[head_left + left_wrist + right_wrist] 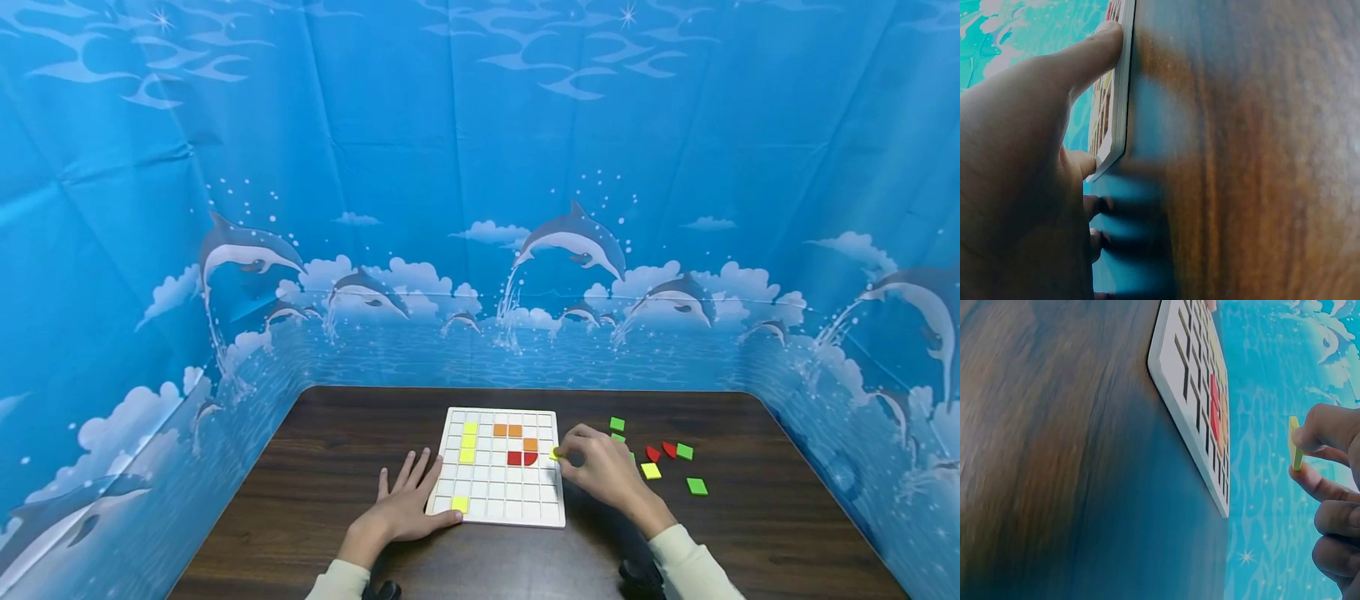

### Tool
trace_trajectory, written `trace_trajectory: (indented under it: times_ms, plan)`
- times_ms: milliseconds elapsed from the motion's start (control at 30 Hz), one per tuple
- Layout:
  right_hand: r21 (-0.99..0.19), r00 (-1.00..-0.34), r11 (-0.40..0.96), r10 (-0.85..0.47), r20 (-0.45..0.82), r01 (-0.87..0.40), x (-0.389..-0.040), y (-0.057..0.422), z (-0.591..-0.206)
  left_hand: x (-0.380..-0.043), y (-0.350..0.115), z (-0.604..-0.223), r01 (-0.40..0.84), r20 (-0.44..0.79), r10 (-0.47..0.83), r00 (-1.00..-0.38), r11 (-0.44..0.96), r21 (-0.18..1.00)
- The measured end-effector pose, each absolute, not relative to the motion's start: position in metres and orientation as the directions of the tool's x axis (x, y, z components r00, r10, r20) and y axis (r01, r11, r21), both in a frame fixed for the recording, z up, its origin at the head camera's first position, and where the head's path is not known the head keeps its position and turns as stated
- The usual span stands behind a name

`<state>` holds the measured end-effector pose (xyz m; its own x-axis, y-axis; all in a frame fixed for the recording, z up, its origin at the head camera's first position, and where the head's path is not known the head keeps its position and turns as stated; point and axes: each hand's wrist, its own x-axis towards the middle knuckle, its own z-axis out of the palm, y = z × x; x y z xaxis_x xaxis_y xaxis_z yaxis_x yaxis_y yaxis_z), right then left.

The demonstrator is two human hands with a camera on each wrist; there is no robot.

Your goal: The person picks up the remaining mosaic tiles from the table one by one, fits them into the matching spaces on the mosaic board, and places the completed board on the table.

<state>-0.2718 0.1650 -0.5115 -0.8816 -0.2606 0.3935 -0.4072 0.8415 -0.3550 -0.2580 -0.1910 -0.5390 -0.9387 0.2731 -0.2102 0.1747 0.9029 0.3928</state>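
A white grid board (498,492) lies on the table. On it, yellow squares (468,442) form a short column at the left, with another yellow square (460,504) near the front left corner. Orange squares (515,431), a red square (514,458) and a red rounded piece (530,458) sit right of the middle. My left hand (405,507) rests against the board's left side, fingers spread, its thumb (1107,47) along the front edge. Between thumb and forefinger my right hand (603,471) pinches a thin yellow tile (1296,447) by the board's right edge.
Right of the board lie loose tiles: several green ones (697,486), a yellow square (651,471) and red rounded pieces (652,453). A blue dolphin-print curtain (465,208) encloses the dark wooden table (337,433) at the back and sides.
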Motion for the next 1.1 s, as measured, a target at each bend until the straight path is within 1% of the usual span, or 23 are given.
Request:
trace_trajectory:
  times_ms: [367,567,700,900,1100]
  plan:
    - [-0.349,-0.863,0.819,-0.310,0.399,-0.456,-0.277,0.141,-0.511,-0.258,-0.190,-0.540,0.176,-0.213,0.271,-0.939,0.908,0.380]
    - [-0.343,-0.853,0.807,-0.341,0.396,-0.481,-0.278,0.131,-0.510,-0.259,-0.191,-0.541,0.168,-0.219,0.274,-0.936,0.899,0.405]
    - [-0.335,-0.847,0.802,-0.358,0.394,-0.495,-0.279,0.124,-0.510,-0.262,-0.193,-0.548,0.166,-0.218,0.274,-0.937,0.896,0.412]
    - [-0.349,-0.837,0.779,-0.387,0.388,-0.521,-0.281,0.114,-0.510,-0.258,-0.191,-0.538,0.178,-0.225,0.281,-0.933,0.903,0.390]
    - [-0.324,-0.826,0.777,-0.416,0.381,-0.540,-0.285,0.105,-0.513,-0.256,-0.191,-0.535,0.186,-0.215,0.288,-0.933,0.899,0.395]
